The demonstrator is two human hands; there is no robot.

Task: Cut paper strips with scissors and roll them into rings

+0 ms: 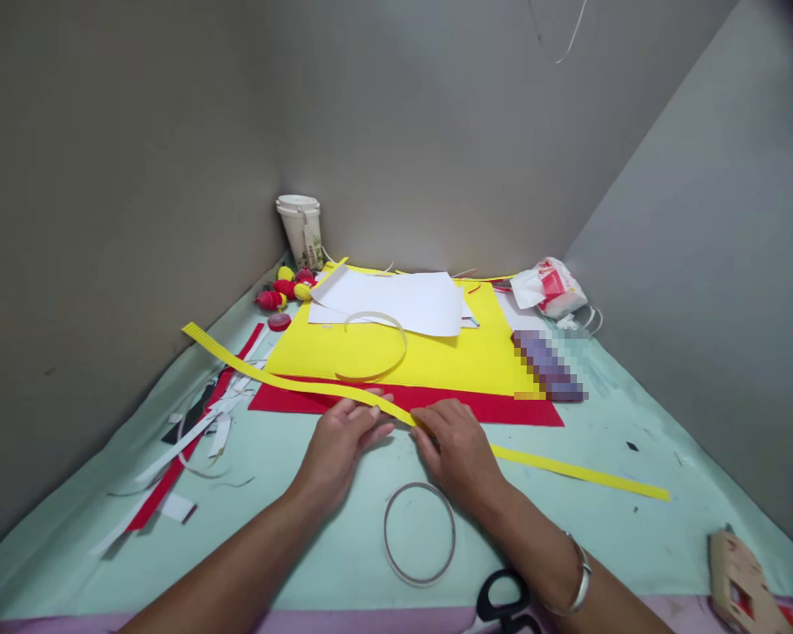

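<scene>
A long yellow paper strip runs slantwise across the table in front of me. My right hand pinches it near its middle, fingers closed over the top. Just to the left, my left hand has its fingertips on the same strip, some of them hidden behind it. The strip's left end rises toward the upper left, and its right end lies on the tablecloth. Below my hands is a thin ring-shaped hoop. Black-handled scissors lie by my right forearm, partly cut off by the frame.
Red sheet, yellow sheet and white paper lie stacked ahead, with a curled strip on them. Paper scraps lie left. Farther back are a cup, red-yellow bundles and a tissue pack.
</scene>
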